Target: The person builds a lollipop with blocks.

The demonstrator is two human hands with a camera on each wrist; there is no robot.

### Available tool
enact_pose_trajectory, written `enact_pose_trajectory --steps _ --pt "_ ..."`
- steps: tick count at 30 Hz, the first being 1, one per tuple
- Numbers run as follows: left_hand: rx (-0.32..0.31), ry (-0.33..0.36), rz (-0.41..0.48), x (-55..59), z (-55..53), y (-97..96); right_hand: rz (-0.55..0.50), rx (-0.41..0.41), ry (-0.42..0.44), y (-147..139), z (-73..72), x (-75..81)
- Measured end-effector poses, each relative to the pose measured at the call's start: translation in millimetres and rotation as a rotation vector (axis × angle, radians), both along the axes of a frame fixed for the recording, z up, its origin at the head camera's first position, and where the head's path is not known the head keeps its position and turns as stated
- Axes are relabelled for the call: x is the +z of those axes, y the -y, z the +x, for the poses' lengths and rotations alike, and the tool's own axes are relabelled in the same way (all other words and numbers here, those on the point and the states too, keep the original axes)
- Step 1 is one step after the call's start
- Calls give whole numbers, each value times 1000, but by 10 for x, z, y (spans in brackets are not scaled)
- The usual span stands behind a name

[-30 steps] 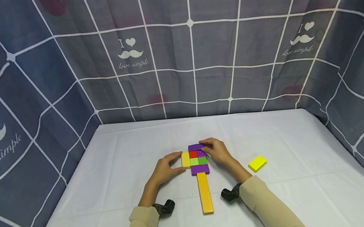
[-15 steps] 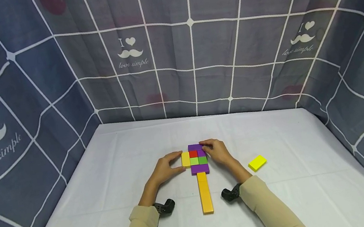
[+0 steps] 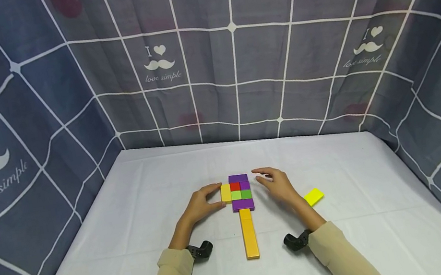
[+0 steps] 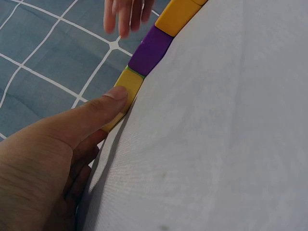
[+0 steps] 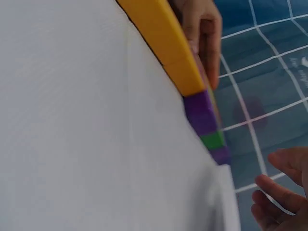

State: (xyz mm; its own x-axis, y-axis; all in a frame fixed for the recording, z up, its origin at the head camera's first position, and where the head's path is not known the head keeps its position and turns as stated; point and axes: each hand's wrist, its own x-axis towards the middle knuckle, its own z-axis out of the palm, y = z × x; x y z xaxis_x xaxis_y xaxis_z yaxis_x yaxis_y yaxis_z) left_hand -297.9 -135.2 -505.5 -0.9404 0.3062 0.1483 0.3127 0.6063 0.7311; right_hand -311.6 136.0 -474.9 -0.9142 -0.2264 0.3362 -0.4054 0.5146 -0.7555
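Coloured blocks lie fitted together on the white-covered table. My left hand (image 3: 198, 208) pinches the yellow block (image 3: 225, 194) on the group's left side, finger at its far end and thumb at its near end; the left wrist view shows the thumb on this block (image 4: 131, 86). To its right are a red block (image 3: 235, 186), a small purple block (image 3: 244, 185) and two green blocks (image 3: 241, 195). Purple bars lie behind (image 3: 238, 178) and in front (image 3: 242, 206). An orange strip (image 3: 250, 237) reaches nearer. My right hand (image 3: 279, 186), fingers parted and holding nothing, hovers right of the group.
A loose bright yellow block (image 3: 315, 196) lies at the right, partly covered by the right forearm. A dark checked curtain (image 3: 211, 80) surrounds the table (image 3: 165, 171) at the back and sides. Each wrist wears a black camera (image 3: 296, 240).
My right hand has left the far right corner of the block group and moved to the right, its fingers spreading. The left hand stays on the yellow block.
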Motion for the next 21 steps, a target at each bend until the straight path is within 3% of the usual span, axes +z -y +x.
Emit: enact_pose_trajectory --steps 5,10,16,21 --pt "-12 -7 3 -12 -5 15 14 -42 -132 -295 215 149" --pt "-12 -13 6 -11 -18 -9 43 -184 -206 -659 444 200" --pt "-4 -4 6 3 4 -13 111 -380 -142 -1019 748 68" --pt "7 0 8 11 24 -9 160 -445 -61 -1176 909 -79"
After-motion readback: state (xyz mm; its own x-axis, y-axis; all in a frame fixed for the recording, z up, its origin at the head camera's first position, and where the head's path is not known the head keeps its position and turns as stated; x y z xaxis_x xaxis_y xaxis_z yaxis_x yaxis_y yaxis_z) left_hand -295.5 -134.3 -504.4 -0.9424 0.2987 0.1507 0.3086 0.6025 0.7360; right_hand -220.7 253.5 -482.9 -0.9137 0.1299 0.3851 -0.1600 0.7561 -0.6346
